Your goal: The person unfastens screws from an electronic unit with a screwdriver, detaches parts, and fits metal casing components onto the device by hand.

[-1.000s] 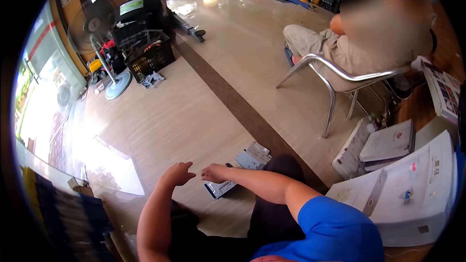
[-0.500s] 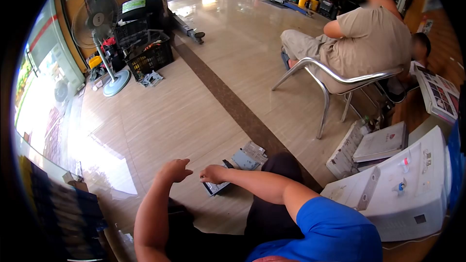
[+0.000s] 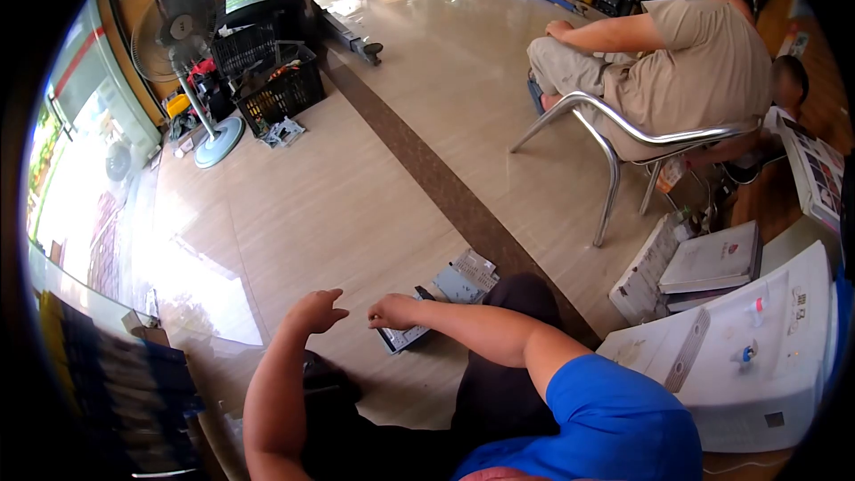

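Observation:
My left hand (image 3: 316,310) hovers over the floor, its fingers stretched out and thumb apart, with nothing in it. To its right, my right hand (image 3: 392,312) is closed with the fingertips pinched together; anything between them is too small to make out. Just beneath the right hand lies a dark-edged electronic unit (image 3: 403,339) with a pale, detailed face, partly covered by the hand and forearm. Flat metal pieces (image 3: 460,281), one bluish grey and one perforated, lie on the floor beyond it, near my knee.
A person (image 3: 690,71) sits on a metal-framed chair (image 3: 610,160) at the right. A large white casing (image 3: 757,383) and a white box (image 3: 712,258) stand near my right side. At the left are a standing fan (image 3: 218,142) and a black crate (image 3: 280,93).
The view has shifted slightly, so the surroundings sit a little differently. My left thumb now stands apart from the fingers. The seated person's forearm has come forward over the knee.

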Demonstrator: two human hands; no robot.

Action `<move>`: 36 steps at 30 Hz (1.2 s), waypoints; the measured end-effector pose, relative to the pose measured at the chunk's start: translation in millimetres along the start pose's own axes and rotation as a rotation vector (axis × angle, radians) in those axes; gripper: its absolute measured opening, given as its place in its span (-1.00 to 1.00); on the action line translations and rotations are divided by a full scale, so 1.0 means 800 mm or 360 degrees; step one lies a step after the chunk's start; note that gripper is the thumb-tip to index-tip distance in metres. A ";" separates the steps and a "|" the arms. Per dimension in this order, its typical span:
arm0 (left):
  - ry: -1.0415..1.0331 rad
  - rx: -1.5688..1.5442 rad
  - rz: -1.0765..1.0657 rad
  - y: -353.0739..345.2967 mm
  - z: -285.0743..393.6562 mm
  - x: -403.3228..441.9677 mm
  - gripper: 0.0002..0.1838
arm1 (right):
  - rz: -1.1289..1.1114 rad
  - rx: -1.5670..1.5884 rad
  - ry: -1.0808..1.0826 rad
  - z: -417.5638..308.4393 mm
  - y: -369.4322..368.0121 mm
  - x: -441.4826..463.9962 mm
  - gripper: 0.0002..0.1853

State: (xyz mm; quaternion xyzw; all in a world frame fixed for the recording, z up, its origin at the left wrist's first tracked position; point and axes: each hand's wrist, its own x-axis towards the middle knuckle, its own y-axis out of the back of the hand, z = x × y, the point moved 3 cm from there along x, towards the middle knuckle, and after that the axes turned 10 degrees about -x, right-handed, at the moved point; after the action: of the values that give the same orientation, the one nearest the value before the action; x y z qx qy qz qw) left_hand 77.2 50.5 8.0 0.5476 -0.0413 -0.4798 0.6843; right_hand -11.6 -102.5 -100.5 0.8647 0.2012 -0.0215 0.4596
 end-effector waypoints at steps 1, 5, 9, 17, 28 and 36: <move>0.0027 -0.0004 0.0007 0.002 -0.002 -0.001 -0.41 | 0.0006 -0.0002 -0.0017 0.001 0.001 0.000 -0.64; 0.0092 -0.0049 -0.0014 0.007 -0.001 -0.004 -0.39 | 0.0001 -0.0033 -0.0004 0.004 0.003 0.000 -0.63; 0.0096 -0.0050 -0.0031 0.005 0.001 -0.001 -0.40 | 0.0014 0.0001 -0.0002 0.006 0.004 -0.001 -0.64; 0.0046 -0.0031 0.0006 0.004 0.000 -0.002 -0.39 | 0.0026 0.0015 0.0032 0.006 0.009 -0.007 -0.67; 0.0032 -0.0077 0.0029 0.002 -0.003 -0.001 -0.41 | 0.0144 -0.0002 0.0127 0.003 0.020 -0.006 -0.67; 0.0067 -0.0064 0.0017 0.010 0.007 -0.002 -0.42 | 0.0275 0.0182 0.0121 0.013 0.014 0.000 -0.72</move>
State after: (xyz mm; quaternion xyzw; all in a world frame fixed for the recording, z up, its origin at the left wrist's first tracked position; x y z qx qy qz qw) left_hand 78.3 47.2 17.5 0.5434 -0.0203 -0.4653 0.6985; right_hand -6.0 -116.2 -97.7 0.9039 0.1416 0.0396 0.4016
